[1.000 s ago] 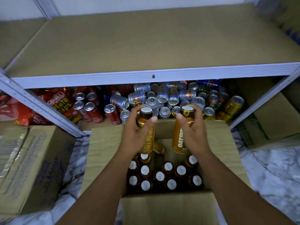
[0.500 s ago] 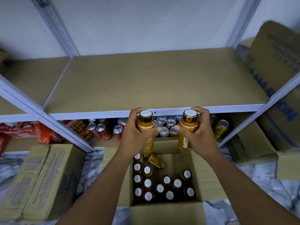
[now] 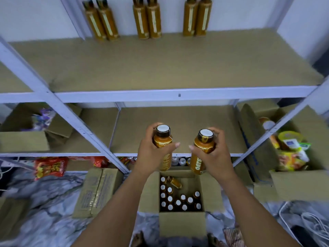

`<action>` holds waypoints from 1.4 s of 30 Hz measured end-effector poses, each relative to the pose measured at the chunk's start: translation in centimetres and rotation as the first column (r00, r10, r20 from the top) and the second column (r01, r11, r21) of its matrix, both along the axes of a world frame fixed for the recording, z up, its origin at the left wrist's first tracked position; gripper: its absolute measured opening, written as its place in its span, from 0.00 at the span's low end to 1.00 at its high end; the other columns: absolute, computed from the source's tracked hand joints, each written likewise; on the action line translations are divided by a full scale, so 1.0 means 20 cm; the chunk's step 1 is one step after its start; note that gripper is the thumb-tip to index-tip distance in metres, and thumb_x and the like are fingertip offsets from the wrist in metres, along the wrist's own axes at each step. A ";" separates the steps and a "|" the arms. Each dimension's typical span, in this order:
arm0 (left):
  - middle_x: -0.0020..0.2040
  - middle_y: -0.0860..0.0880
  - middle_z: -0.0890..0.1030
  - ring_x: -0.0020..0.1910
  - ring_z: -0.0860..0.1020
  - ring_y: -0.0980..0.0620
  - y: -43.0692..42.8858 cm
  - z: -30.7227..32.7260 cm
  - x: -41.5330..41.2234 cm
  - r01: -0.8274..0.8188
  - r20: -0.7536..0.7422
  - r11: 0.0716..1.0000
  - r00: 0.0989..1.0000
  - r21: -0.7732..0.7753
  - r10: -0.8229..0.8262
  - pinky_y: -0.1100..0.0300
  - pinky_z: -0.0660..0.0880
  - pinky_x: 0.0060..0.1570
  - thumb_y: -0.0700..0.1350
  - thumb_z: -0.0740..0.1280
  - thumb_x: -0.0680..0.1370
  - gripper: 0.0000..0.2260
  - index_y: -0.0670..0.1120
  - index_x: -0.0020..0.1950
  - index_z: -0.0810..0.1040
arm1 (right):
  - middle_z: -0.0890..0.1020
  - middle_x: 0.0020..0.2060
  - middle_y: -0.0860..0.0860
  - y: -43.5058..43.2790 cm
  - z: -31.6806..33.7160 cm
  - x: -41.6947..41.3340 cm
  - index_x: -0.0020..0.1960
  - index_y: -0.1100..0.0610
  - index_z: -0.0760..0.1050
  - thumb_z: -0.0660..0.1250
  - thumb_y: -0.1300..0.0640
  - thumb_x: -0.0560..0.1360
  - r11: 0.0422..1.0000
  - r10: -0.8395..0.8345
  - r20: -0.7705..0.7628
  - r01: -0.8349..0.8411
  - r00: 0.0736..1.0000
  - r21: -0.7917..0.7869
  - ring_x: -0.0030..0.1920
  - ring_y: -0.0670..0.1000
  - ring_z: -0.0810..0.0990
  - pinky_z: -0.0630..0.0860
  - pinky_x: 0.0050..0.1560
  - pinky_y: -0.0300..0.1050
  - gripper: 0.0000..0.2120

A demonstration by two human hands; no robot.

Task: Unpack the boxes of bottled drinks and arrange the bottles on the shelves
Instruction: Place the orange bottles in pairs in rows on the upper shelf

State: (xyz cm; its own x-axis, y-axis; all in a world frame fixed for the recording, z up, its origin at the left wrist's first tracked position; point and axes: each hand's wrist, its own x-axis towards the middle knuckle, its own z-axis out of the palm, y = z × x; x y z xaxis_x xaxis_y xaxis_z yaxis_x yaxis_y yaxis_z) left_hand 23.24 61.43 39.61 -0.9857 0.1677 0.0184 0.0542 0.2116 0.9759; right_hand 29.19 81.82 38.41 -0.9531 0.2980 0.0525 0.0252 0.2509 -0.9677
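We spot red snack bags low left, cans on bottom level, purple packets in left carton, yellow packets in right carton, white cables on marbled floor.

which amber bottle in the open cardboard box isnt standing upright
The amber plastic bottle at the far edge of the open cardboard box: it lies on its side; the other bottles stand upright, white caps up.

**Shelves and floor, with what they carry**

The upper shelf carries six bottles in three pairs, at the top of the frame. The middle shelf holds an open box at left. On the floor, lower centre, stands an open carton, with a closed carton just beside it at left.
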 end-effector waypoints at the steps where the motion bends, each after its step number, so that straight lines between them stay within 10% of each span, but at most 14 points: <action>1: 0.57 0.58 0.79 0.55 0.79 0.61 -0.01 0.08 0.01 0.005 -0.019 1.000 1.000 -0.001 -0.005 0.65 0.77 0.51 0.49 0.83 0.68 0.31 0.61 0.64 0.71 | 0.78 0.58 0.41 -0.02 0.09 0.01 0.58 0.30 0.65 0.82 0.49 0.67 1.000 0.005 -0.022 -0.005 1.000 0.007 0.57 0.44 0.79 0.76 0.54 0.41 0.32; 15: 0.58 0.54 0.79 0.59 0.79 0.53 0.06 0.70 -0.35 -0.011 -0.350 1.000 0.937 0.021 0.017 0.56 0.78 0.59 0.52 0.82 0.69 0.30 0.57 0.65 0.70 | 0.76 0.56 0.40 -0.01 0.76 -0.41 0.66 0.43 0.62 0.79 0.49 0.71 0.990 0.010 -0.275 0.030 0.961 0.139 0.56 0.44 0.78 0.73 0.51 0.33 0.32; 21: 0.56 0.53 0.81 0.56 0.79 0.56 0.15 0.84 -0.67 -0.083 -0.432 0.996 0.898 0.029 0.087 0.56 0.78 0.58 0.54 0.81 0.70 0.31 0.54 0.66 0.69 | 0.78 0.53 0.40 0.05 0.93 -0.72 0.65 0.44 0.61 0.79 0.44 0.70 0.959 0.007 -0.323 0.085 0.946 0.270 0.55 0.50 0.81 0.78 0.56 0.48 0.34; 27: 0.52 0.60 0.79 0.50 0.77 0.67 0.20 0.77 -0.81 -0.123 -0.398 0.992 0.912 -0.024 0.104 0.73 0.72 0.48 0.53 0.80 0.72 0.28 0.55 0.64 0.66 | 0.77 0.57 0.45 0.10 0.85 -0.87 0.66 0.47 0.61 0.79 0.47 0.71 0.961 -0.023 -0.279 0.099 0.960 0.258 0.56 0.48 0.79 0.76 0.56 0.43 0.34; 42: 0.76 0.52 0.68 0.71 0.69 0.54 0.17 0.65 -0.99 -0.012 -0.247 0.992 0.969 -0.125 -0.019 0.58 0.70 0.64 0.54 0.80 0.70 0.46 0.55 0.80 0.55 | 0.72 0.73 0.50 0.15 0.72 -1.05 0.77 0.40 0.49 0.73 0.36 0.72 0.969 0.004 -0.152 0.034 0.988 0.244 0.68 0.52 0.74 0.74 0.66 0.51 0.44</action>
State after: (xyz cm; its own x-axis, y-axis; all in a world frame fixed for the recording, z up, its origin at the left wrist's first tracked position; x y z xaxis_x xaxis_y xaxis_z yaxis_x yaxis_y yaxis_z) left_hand 3.42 64.89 52.68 -0.9526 0.1873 0.2400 0.2911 0.3300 0.8980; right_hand 8.12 84.85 52.81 -0.9241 0.2724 0.2680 -0.1100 0.4819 -0.8693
